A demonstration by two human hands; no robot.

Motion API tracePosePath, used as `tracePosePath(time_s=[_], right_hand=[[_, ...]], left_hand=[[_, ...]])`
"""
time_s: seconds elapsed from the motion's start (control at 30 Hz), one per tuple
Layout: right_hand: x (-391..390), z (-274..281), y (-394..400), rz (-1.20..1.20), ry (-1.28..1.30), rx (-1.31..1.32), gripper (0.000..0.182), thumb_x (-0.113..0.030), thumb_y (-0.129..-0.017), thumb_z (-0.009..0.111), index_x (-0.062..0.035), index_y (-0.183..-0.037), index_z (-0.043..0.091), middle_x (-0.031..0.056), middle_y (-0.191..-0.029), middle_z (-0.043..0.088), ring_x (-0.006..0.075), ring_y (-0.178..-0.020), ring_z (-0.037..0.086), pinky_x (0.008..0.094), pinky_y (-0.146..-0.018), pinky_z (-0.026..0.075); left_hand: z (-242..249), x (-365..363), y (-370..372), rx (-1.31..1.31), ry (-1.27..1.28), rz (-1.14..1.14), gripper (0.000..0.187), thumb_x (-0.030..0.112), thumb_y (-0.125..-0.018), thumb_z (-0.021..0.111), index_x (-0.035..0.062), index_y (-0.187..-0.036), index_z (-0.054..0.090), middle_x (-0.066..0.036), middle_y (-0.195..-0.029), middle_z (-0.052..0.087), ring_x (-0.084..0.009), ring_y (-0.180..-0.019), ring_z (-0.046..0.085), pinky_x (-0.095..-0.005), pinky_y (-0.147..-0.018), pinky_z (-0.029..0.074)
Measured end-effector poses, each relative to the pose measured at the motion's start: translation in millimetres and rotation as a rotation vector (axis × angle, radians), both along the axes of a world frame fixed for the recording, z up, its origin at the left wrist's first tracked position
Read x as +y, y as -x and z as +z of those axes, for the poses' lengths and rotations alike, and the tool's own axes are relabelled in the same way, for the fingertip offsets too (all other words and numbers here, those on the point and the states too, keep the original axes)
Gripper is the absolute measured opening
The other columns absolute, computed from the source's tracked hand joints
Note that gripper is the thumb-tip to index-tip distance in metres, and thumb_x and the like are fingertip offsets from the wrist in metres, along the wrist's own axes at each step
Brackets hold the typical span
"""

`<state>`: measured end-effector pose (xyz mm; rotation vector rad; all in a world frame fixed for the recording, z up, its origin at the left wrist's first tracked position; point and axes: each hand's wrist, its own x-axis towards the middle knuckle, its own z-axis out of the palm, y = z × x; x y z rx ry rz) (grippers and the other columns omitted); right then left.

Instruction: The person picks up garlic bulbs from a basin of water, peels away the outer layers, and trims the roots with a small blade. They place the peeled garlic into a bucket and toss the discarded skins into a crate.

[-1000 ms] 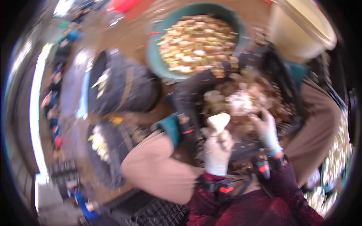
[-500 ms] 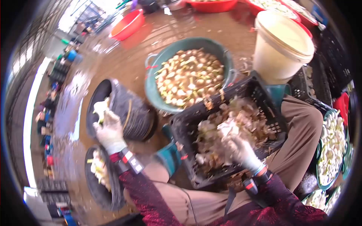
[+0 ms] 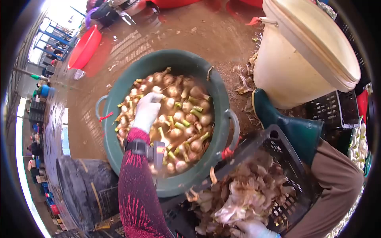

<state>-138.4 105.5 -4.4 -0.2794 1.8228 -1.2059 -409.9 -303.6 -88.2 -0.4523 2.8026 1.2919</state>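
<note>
My gloved left hand (image 3: 147,109) reaches into a green tub (image 3: 166,55) of murky water. Its fingers curl down over the garlic bulbs (image 3: 178,116), closed on one that the hand mostly covers. The bulbs have cut green and whitish stems. At the bottom edge, my gloved right hand (image 3: 252,229) is partly out of frame over a black crate (image 3: 291,158). Its bent fingers touch a pile of garlic skins (image 3: 246,190); what they hold, if anything, is hidden.
Left of the crate stands a dark bucket (image 3: 85,190). A cream bucket (image 3: 285,71) rises at right, beside my green boot (image 3: 285,123). Farther off, a red basin (image 3: 85,47) sits on the wet brown floor (image 3: 131,35). Peeled garlic (image 3: 357,144) lies at the right edge.
My left hand has moved from the dark bucket, where it held a pale garlic piece, into the green tub. The view has swung toward the tub. My right hand stays by the skins.
</note>
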Motion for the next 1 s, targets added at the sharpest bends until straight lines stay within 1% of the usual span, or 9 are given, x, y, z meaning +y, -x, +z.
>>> tracePosePath(time_s=[0.13,0.23,0.3,0.43,0.5,0.6,0.8,0.93,1.0], right_hand=[[0,3,24,-0.055,0.020,-0.054,0.018,-0.018,-0.092,0.055,-0.0003,-0.088,0.058,0.0181,-0.068,0.062,0.0353,-0.067,0.063,0.0421,-0.062,0.048],[3,3,30,-0.038,0.051,-0.085,0.019,-0.019,-0.092,0.055,-0.0006,-0.087,0.058,0.0194,-0.068,0.061,0.0370,-0.067,0.062,0.0439,-0.061,0.047],[6,5,26,-0.034,0.037,-0.077,0.018,-0.019,-0.092,0.054,-0.0014,-0.088,0.058,0.0195,-0.067,0.061,0.0365,-0.066,0.062,0.0448,-0.061,0.047],[14,13,15,-0.144,0.129,0.103,0.011,-0.012,-0.090,0.057,-0.0013,-0.091,0.059,0.0180,-0.069,0.058,0.0367,-0.065,0.060,0.0430,-0.059,0.046],[21,6,7,0.015,0.107,0.307,0.029,-0.029,-0.088,0.060,-0.0068,-0.107,0.061,0.0168,-0.087,0.062,0.0370,-0.084,0.060,0.0443,-0.075,0.049],[25,4,-14,-0.137,0.141,0.367,0.028,-0.027,-0.094,0.053,-0.0062,-0.111,0.059,0.0192,-0.084,0.065,0.0404,-0.068,0.063,0.0470,-0.061,0.050],[13,22,-22,-0.213,0.298,0.483,0.043,-0.031,-0.094,0.053,-0.0087,-0.130,0.049,0.0240,-0.089,0.064,0.0405,-0.076,0.063,0.0463,-0.067,0.049],[17,28,-40,-0.065,0.245,0.571,0.039,-0.034,-0.094,0.052,-0.0109,-0.125,0.053,0.0165,-0.066,0.061,0.0354,-0.060,0.062,0.0451,-0.053,0.047],[18,24,-48,0.066,0.190,0.656,0.036,-0.034,-0.093,0.052,-0.0122,-0.122,0.055,0.0132,-0.064,0.061,0.0329,-0.056,0.061,0.0439,-0.050,0.047]], left_hand=[[-17,44,52,-0.523,0.705,-0.057,0.086,0.028,-0.070,0.070,0.0120,-0.145,0.031,-0.023,-0.124,0.058,-0.0345,-0.118,0.055,-0.0377,-0.101,0.042],[-45,26,38,-0.617,0.452,-0.201,0.078,0.027,-0.069,0.070,-0.0007,-0.136,0.040,-0.026,-0.122,0.058,-0.0363,-0.116,0.056,-0.0390,-0.100,0.043],[-38,23,1,-0.335,0.337,-0.177,0.064,0.019,-0.071,0.066,-0.0015,-0.128,0.047,-0.022,-0.115,0.062,-0.0321,-0.104,0.062,-0.0373,-0.090,0.048],[43,28,-69,-0.205,-0.709,0.125,0.041,0.014,-0.083,0.054,-0.0010,-0.121,0.054,-0.009,-0.101,0.065,-0.0115,-0.081,0.059,-0.0245,-0.065,0.047],[64,41,-115,0.043,-1.154,0.202,0.025,0.015,-0.090,0.052,0.0024,-0.112,0.055,-0.002,-0.082,0.056,-0.0135,-0.072,0.053,-0.0294,-0.063,0.046],[97,93,-187,0.177,-1.348,0.330,0.024,0.017,-0.094,0.052,0.0060,-0.115,0.053,-0.001,-0.081,0.053,-0.0143,-0.073,0.052,-0.0287,-0.061,0.044],[121,217,-324,0.163,-1.668,0.583,0.043,0.035,-0.101,0.044,0.0052,-0.132,0.047,-0.011,-0.103,0.060,-0.0204,-0.072,0.059,-0.0273,-0.052,0.046],[118,270,-375,0.137,-1.466,0.635,0.031,0.037,-0.099,0.048,0.0072,-0.096,0.055,0.000,-0.076,0.053,-0.0112,-0.064,0.053,-0.0225,-0.049,0.041],[124,284,-387,0.129,-1.474,0.645,0.031,0.037,-0.099,0.048,0.0069,-0.095,0.055,0.000,-0.075,0.053,-0.0109,-0.062,0.052,-0.0217,-0.049,0.040]])
